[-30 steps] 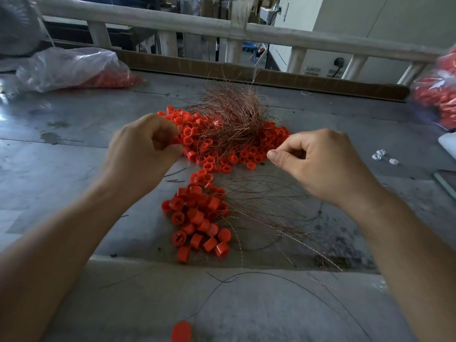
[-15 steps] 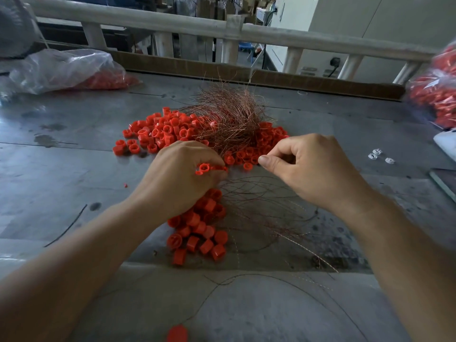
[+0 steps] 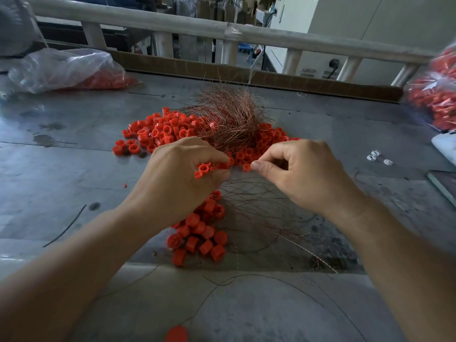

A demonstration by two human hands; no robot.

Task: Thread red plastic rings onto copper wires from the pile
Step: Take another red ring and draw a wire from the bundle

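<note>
Red rings (image 3: 160, 129) in a wide heap on far part of grey table (image 3: 74, 169), partly under a bushy bundle of copper wires (image 3: 229, 117). Second, smaller heap (image 3: 199, 233) nearer, just below left hand (image 3: 177, 176) and partly hidden by it. Left hand palm down above table, fingers curled, gripping several rings between fingertips and thumb. Right hand (image 3: 303, 174) close beside, its fingertips nearly meeting the left ones. Thumb and forefinger pressed together, pinching one thin wire, hard to see; other fingers curled in. One ring just beside right thumb tip; touching or not, cannot tell. Loose wires (image 3: 259, 206) fanned on table under and between both wrists, some reaching toward near edge. Single ring (image 3: 176, 334) at bottom border, blurred. Clear bag (image 3: 66, 70) with red parts at far left, another bag (image 3: 439, 99) at far right. Three small white parts (image 3: 377, 156) right of right hand, well apart from it. Pale railing (image 3: 246, 35) behind table.
</note>
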